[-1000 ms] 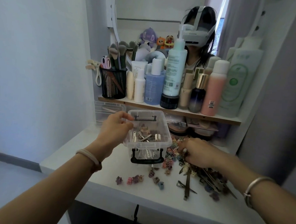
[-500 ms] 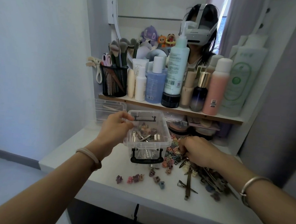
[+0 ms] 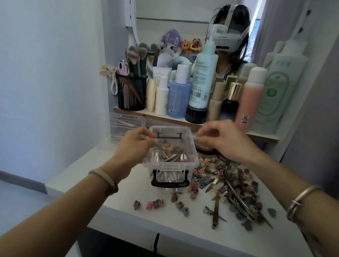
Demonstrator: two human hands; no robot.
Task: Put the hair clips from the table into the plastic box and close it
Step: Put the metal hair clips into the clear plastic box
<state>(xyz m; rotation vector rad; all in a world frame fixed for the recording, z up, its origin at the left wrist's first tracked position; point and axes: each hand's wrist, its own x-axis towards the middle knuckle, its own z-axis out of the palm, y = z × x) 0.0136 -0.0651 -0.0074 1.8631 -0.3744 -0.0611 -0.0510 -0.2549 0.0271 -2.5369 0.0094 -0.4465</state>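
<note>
Left hand (image 3: 132,146): fingers were curled around the left rim of the plastic box (image 3: 193,147) near its far left corner, with the thumb laid over the edge; the box was gripped.
Right hand (image 3: 223,141): held above the table, just beyond the far right corner of the box. Fingers were curled and the thumb and forefinger tips drawn together. Whether a clip was pinched between them could not be made out; that spot was blurred.
Plastic box: clear and lidless, found between the two sets of fingertips, resting on the white table (image 3: 119,214).
Black latch handles: one (image 3: 169,183) was noted on the near end wall, below the left fingers; one (image 3: 169,135) on the far end, between the left thumb and the right fingertips.
Clips in box (image 3: 169,154): silver flat clips and small claw clips were seen piled inside, just right of the left fingers.
Hair clips on table (image 3: 230,183): a dense mixed pile was recorded below the right fingers, touching the right side of the box.
Long metal clips (image 3: 216,210): seen lying at the near edge of that pile, well below the right fingers.
Small claw clips (image 3: 156,203): a loose row was seen nearer the camera than the box, apart from both hands.
Clear tray (image 3: 125,123): noted just behind the left fingers, against the wall.
Shelf of bottles (image 3: 203,80): noted above and behind both hands.
Wrists: a pale band (image 3: 104,176) was worn on the left, a metal bangle (image 3: 299,200) on the right.
</note>
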